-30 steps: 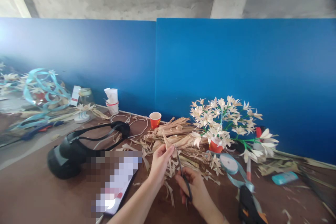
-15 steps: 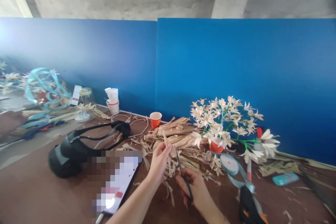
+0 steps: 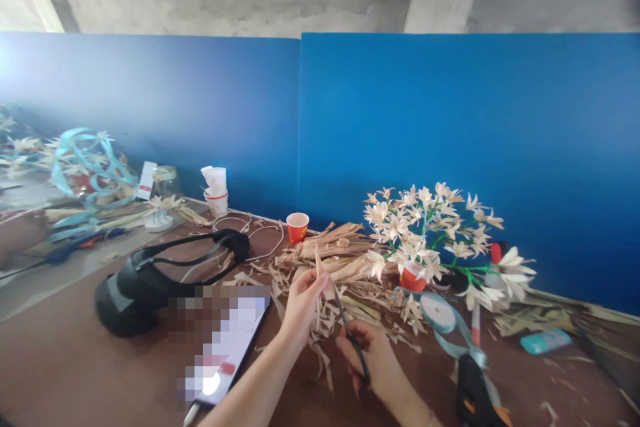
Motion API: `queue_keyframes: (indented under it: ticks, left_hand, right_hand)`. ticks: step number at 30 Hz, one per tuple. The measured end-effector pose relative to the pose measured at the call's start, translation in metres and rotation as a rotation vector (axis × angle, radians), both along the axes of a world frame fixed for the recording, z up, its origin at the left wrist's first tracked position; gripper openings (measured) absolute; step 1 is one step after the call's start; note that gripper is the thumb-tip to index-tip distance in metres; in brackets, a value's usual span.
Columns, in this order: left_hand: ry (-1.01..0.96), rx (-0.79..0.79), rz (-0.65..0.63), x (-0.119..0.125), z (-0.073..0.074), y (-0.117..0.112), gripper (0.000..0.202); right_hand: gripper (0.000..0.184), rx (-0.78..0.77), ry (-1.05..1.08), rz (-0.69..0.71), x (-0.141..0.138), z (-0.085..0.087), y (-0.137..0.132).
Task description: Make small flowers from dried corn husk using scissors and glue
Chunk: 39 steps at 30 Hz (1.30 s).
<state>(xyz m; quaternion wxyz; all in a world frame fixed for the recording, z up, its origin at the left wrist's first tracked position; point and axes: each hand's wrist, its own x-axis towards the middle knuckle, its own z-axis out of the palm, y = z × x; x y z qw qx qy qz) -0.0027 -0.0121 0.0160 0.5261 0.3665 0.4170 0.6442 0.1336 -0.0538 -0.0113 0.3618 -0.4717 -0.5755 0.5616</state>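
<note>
"Entry one, left hand [image 3: 303, 303]: state?"

"Closed. Fingers and thumb pinch a strip of dried corn husk [image 3: 318, 287], which stands upright above the fist."

"Entry two, right hand [image 3: 373, 353]?"

"Curled and gripping a pair of black-handled scissors [image 3: 354, 341]. The blades angle up toward the strip, with the tips just beside it. Whether they touch it, or how far they are parted, cannot be told."

"Location of the strip and hands?"

"Over a brown wooden table [image 3: 65, 353], directly in front of a heap of dried corn husks [image 3: 335, 257]."

"Obstructions?"

"Loose husk shreds [image 3: 323, 340] hang between the two hands. The heap sits close behind the scissor tips."

"Surrounding stock?"

"Behind the heap, a spray of cream husk flowers [image 3: 425, 220] on green stems rises from a red paper cup [image 3: 413, 279]. A second red paper cup [image 3: 297, 227] stands against a blue partition [image 3: 400, 120]. Right of the right hand: a roll of pale blue ribbon [image 3: 437, 312] and a black glue gun [image 3: 473, 390] with orange trim. Left of the left hand: a flat object under pixelation [image 3: 225, 347], too obscured to identify, then a black strapped headset [image 3: 127, 297]."
</note>
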Motion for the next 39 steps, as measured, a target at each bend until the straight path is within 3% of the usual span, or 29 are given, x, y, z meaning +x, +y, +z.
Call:
queue_keyframes:
  ticks: [5, 14, 21, 39]
  left_hand:
    - [-0.022, -0.031, -0.02, -0.002, -0.003, 0.003, 0.029]
    - [0.021, -0.041, -0.069, -0.007, 0.006, 0.004, 0.032]
    - [0.081, -0.078, -0.151, -0.018, -0.003, 0.01, 0.029]
    - [0.098, -0.051, -0.13, -0.019, -0.003, 0.012, 0.03]
  right_hand:
    - [0.035, 0.015, -0.051, -0.003, 0.001, -0.001, 0.0]
    - [0.031, 0.014, -0.063, 0.053, 0.006, -0.004, 0.001]
    - [0.03, 0.016, -0.115, 0.082, 0.007, 0.003, 0.001]
    - [0.021, -0.061, -0.099, 0.171, 0.009, 0.009, -0.006]
